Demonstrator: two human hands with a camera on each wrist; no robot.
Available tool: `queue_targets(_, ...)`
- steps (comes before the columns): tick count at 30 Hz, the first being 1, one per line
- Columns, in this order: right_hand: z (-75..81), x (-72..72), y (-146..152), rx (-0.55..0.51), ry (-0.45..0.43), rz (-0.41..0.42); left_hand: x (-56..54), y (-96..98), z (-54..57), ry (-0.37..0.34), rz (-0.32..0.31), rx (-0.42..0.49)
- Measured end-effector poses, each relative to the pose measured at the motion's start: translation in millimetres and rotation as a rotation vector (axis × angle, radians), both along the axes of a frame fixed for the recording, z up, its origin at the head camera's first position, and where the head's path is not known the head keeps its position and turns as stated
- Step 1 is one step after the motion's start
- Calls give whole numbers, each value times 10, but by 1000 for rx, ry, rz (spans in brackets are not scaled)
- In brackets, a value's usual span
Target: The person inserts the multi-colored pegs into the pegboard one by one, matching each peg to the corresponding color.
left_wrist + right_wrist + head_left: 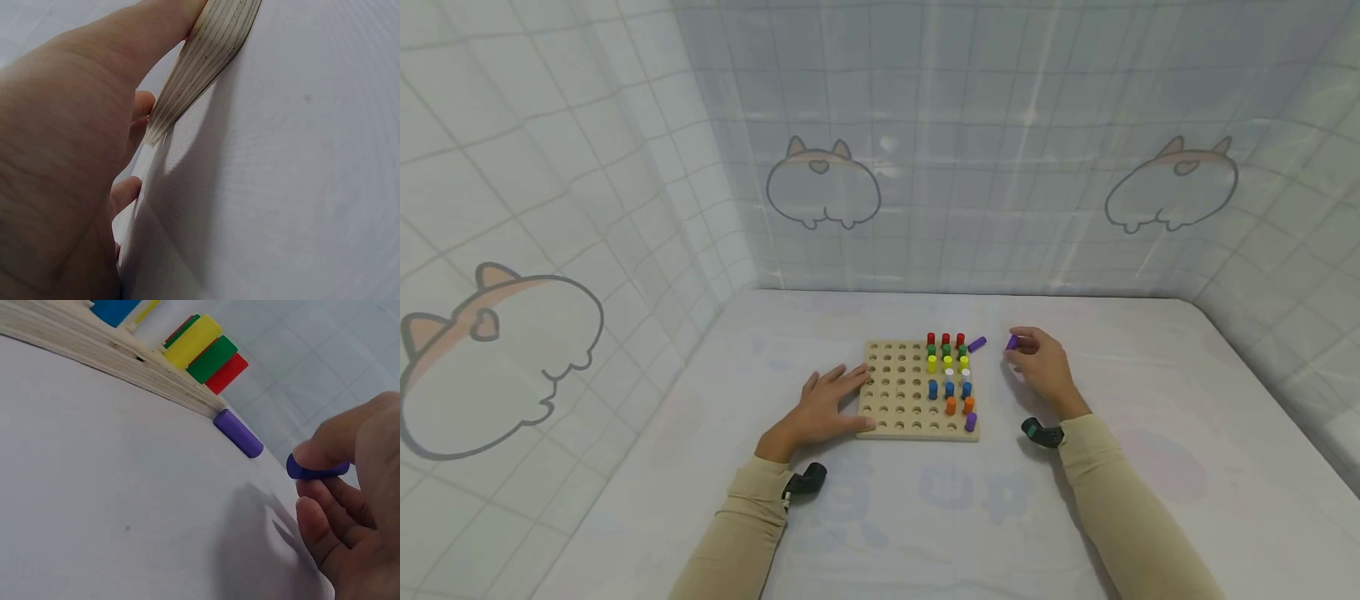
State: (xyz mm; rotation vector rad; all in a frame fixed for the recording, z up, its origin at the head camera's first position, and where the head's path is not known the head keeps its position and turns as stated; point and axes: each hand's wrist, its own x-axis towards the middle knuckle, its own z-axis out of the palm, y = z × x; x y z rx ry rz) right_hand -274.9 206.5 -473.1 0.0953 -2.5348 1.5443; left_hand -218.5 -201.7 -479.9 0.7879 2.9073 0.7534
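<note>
A wooden pegboard (895,429) lies flat on the table. My left hand (823,408) rests at its left edge, with thumb and fingers spread and their tips on the board. Between thumb and fingers of my right hand (1043,367), a purple peg (319,469) is pinched above the table, right of the board. A second purple peg (977,344) lies on the table by the board's far right corner. Rows of red, green, yellow, white, blue and orange pegs (951,406) stand in the right-hand holes. One more purple peg (971,422) stands in the near right corner.
A white patterned cloth (925,517) covers the table. Tiled-pattern curtains (962,208) with cartoon animals hang at the back and both sides. Each wrist carries a small black device (1041,432) close above the cloth.
</note>
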Motion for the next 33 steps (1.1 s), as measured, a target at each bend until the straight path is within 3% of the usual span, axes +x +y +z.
queue_targets(7,12,86,20,37,-62,51,3,-7,-9,-5,-1,15)
queue_targets(15,19,299,47,30,-115,127,12,10,-12,-4,-8,-1)
queue_targets(25,108,619,-201,-42,-84,156,24,-15,12,-1,-4,-1)
queue_targets(33,116,802,-303,-160,8,187,5,-9,-5,5,-10,8)
